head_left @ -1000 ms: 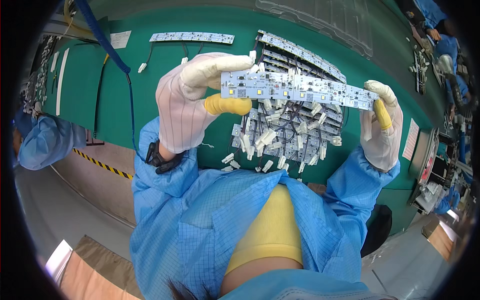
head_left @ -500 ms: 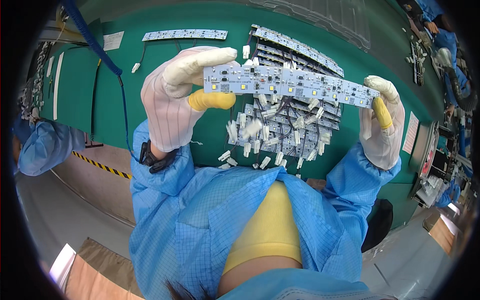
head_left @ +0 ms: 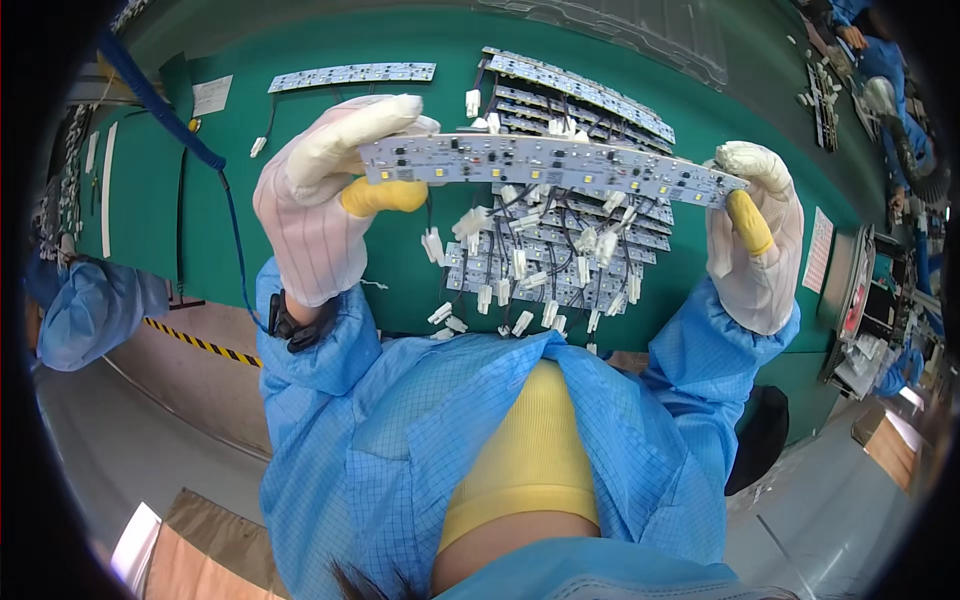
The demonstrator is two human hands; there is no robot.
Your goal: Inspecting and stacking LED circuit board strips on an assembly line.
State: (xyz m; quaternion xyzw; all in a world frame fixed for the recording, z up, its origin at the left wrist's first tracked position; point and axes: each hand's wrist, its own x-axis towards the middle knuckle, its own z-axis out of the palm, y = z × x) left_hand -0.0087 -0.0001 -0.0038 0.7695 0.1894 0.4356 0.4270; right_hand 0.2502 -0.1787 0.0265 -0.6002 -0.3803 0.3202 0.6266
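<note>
A long white LED circuit board strip point(head_left: 550, 163) is held up level across my view, its small yellow LEDs facing me. My left hand point(head_left: 335, 175), in a pale striped glove with a yellow thumb tip, pinches its left end. At the opposite end, my right hand point(head_left: 758, 215), gloved alike, grips between thumb and fingers. Dark wires with white connectors point(head_left: 432, 245) hang below the strip. Behind and beneath it lies a stack of similar LED strips point(head_left: 580, 95), partly hidden, with many white plugs point(head_left: 535, 280) spread over the near rows.
One separate LED strip point(head_left: 352, 75) lies at the far left on the green mat point(head_left: 225, 130). A blue coiled cord point(head_left: 165, 105) hangs at the left. A clear plastic tray point(head_left: 620, 30) stands at the back. Other people in blue work at both sides.
The strip and my left hand have shifted left, and the strip's left end now spans further out. Its hanging connectors have swung. My right hand keeps its grip.
</note>
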